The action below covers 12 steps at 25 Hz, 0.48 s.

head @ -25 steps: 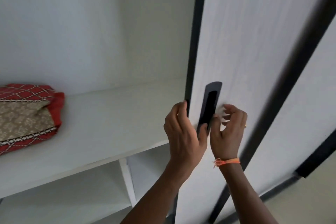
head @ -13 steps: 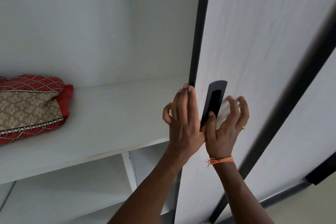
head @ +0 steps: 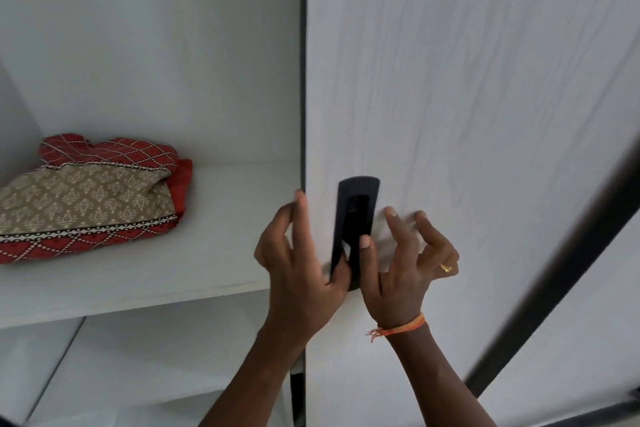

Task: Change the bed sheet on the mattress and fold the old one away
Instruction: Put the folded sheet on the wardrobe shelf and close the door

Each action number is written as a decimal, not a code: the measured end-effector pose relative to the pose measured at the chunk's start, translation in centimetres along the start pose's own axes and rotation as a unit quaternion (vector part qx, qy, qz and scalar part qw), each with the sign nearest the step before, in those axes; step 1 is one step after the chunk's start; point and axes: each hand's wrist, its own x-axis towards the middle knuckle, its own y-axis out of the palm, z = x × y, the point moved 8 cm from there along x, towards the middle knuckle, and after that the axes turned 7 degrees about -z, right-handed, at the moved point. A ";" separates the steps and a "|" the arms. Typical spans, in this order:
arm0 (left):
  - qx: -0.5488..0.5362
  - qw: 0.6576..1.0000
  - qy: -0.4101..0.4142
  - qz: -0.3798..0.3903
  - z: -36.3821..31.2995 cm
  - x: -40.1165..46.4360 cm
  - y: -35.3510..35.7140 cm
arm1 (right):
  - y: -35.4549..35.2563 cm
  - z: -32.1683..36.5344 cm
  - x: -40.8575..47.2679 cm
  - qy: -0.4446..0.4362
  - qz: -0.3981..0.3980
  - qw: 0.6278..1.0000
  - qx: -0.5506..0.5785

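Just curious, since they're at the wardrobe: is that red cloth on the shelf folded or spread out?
Folded. The red cloth lies as a compact, layered bundle on the shelf, edges doubled over.

The folded sheet (head: 86, 198) runs off the left edge, left of the handle (head: 355, 222). The left hand (head: 304, 267) covers the handle's lower end. The left hand's fingertips (head: 299, 199) by the door (head: 467, 114) edge are motion-blurred.

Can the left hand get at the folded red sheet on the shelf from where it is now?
Probably yes. The left hand sits at the door's edge, and the wardrobe is open on that side. Nothing stands on the shelf between it and the folded sheet; it would have to let go of the door and reach left.
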 end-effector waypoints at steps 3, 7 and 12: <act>-0.037 0.996 -0.050 -0.059 2.3 -0.8 -4.0 | 1.3 3.2 0.1 -0.080 0.030 0.994 0.069; -0.018 0.996 -0.047 -0.078 3.2 -0.6 -7.3 | 2.8 8.9 -1.2 -0.148 0.026 0.984 0.097; 0.045 0.983 -0.150 -0.097 6.5 -0.1 -11.1 | 4.2 14.7 -2.7 -0.193 0.028 0.970 0.144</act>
